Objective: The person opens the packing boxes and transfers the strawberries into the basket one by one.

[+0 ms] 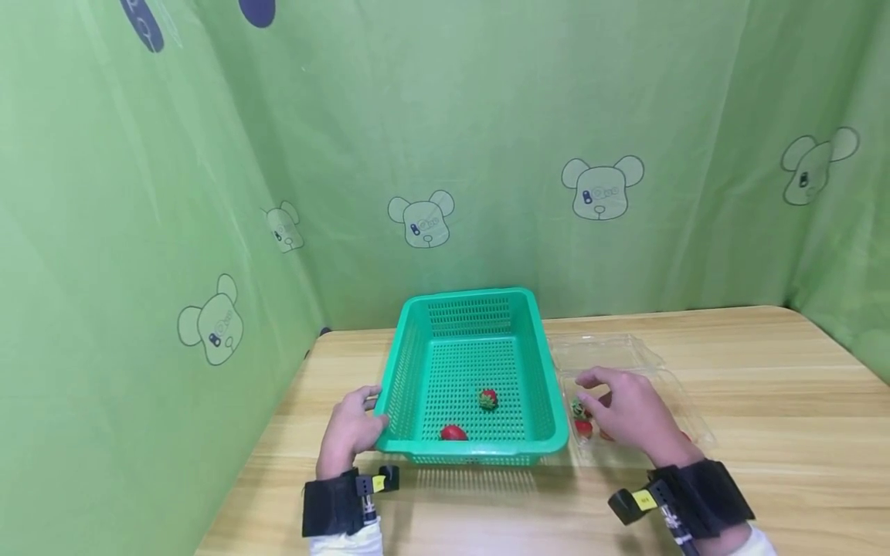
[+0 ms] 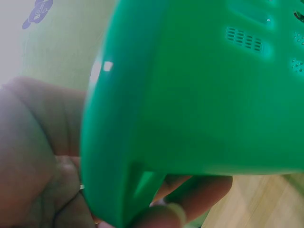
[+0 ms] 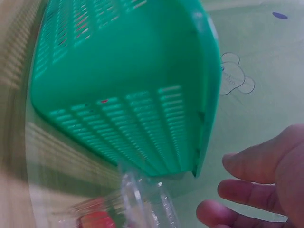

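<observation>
My left hand (image 1: pixel 350 432) grips the near left corner of a green plastic basket (image 1: pixel 480 448). In the left wrist view, its fingers curl under the basket's rim (image 2: pixel 116 109). Two red strawberries lie inside, one with green leaves (image 1: pixel 488 399) near the middle and another (image 1: pixel 454 432) by the front wall. My right hand (image 1: pixel 629 409) hovers over a clear plastic box, thumb and fingers apart, nothing seen between them. Strawberries (image 1: pixel 582 428) sit in that box, partly hidden by the hand. The right wrist view shows the box's clear edge (image 3: pixel 135 199) and a red strawberry (image 3: pixel 97 221).
The box's transparent lid (image 1: pixel 598 353) lies opened toward the back, beside the basket's right side. Everything stands on a wooden table (image 1: pixel 779 386). Green curtains (image 1: pixel 501 154) with bear-head drawings hang behind the table and at both sides.
</observation>
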`<state>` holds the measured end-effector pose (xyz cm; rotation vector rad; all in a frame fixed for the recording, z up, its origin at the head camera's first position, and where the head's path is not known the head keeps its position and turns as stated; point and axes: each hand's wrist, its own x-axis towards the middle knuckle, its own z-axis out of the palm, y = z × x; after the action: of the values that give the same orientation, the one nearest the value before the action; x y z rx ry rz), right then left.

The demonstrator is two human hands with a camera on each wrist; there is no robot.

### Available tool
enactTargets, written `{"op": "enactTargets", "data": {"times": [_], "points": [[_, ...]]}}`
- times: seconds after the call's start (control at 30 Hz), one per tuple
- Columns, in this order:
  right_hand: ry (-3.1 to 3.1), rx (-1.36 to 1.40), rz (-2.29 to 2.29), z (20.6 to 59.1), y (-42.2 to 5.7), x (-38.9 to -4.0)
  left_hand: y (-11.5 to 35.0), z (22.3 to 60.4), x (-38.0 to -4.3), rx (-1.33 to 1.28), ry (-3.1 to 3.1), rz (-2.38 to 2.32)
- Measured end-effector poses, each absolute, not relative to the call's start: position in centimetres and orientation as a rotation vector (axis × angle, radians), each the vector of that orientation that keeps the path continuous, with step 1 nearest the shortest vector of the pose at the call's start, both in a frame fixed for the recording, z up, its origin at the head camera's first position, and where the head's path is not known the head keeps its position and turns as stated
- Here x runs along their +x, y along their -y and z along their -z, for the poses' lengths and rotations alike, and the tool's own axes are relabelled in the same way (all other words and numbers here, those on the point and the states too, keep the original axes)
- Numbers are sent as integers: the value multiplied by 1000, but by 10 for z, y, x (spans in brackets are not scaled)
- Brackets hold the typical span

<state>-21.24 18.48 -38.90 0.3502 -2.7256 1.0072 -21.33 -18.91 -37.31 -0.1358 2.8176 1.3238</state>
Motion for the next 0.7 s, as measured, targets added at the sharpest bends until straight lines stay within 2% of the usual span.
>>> {"op": "enactTargets", "data": {"times": [0.7], "points": [[2925,376,-854,424,-193,-229,191,378,-215,-111,-2849,-1295]]}}
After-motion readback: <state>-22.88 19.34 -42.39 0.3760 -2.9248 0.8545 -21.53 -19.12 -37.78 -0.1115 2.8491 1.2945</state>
